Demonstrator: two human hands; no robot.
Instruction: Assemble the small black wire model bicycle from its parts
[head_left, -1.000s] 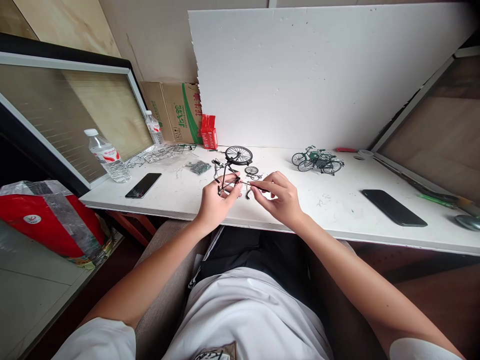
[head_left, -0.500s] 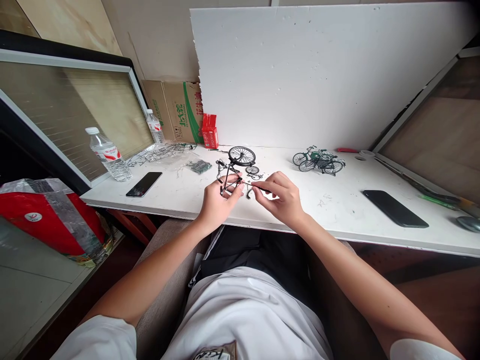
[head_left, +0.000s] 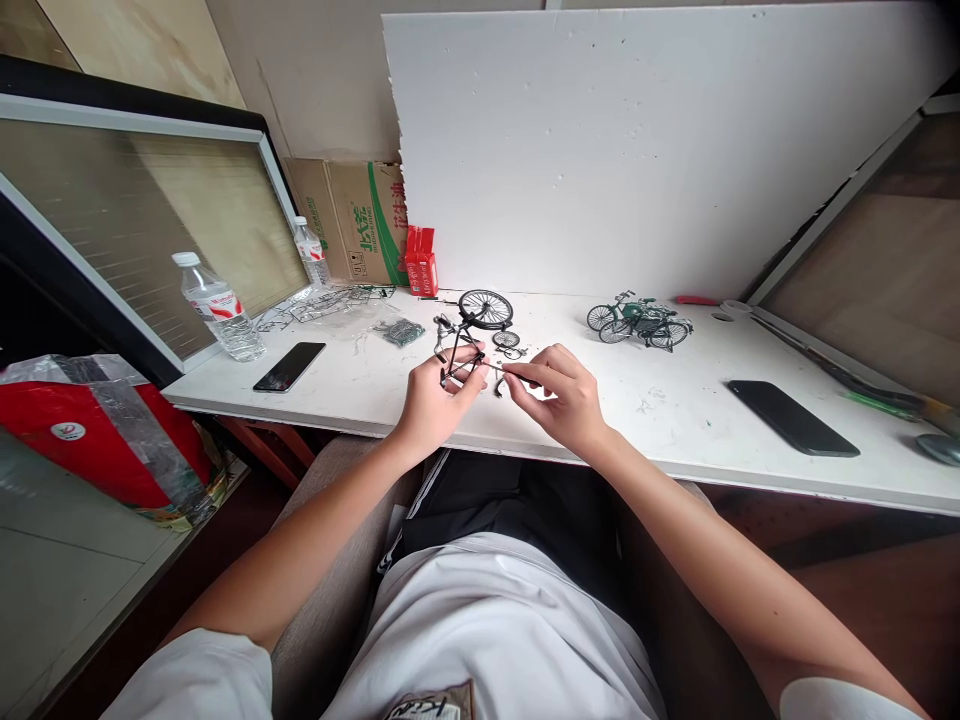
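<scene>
My left hand (head_left: 435,397) is closed on a black model bicycle (head_left: 459,352), pinching its thin frame between thumb and fingers. One spoked wheel (head_left: 486,310) shows at the far end of that frame. Between the fingers of my right hand (head_left: 561,393) is a slim screwdriver (head_left: 529,379). Its thin shaft points left and meets the frame at my left fingertips; the exact contact is too small to make out. Just beyond my hands lie a small wheel part (head_left: 505,340) and a few tiny dark pieces (head_left: 511,353) on the white table (head_left: 637,420).
Green model bicycles (head_left: 637,322) stand to the right, near a black phone (head_left: 791,417). On the left are another phone (head_left: 289,367), a water bottle (head_left: 221,308), a bag of small parts (head_left: 402,332) and loose sprues (head_left: 330,303). A red box (head_left: 421,262) stands behind.
The view has shifted very slightly. Both hands, the model bicycle and the screwdriver keep almost the same position.
</scene>
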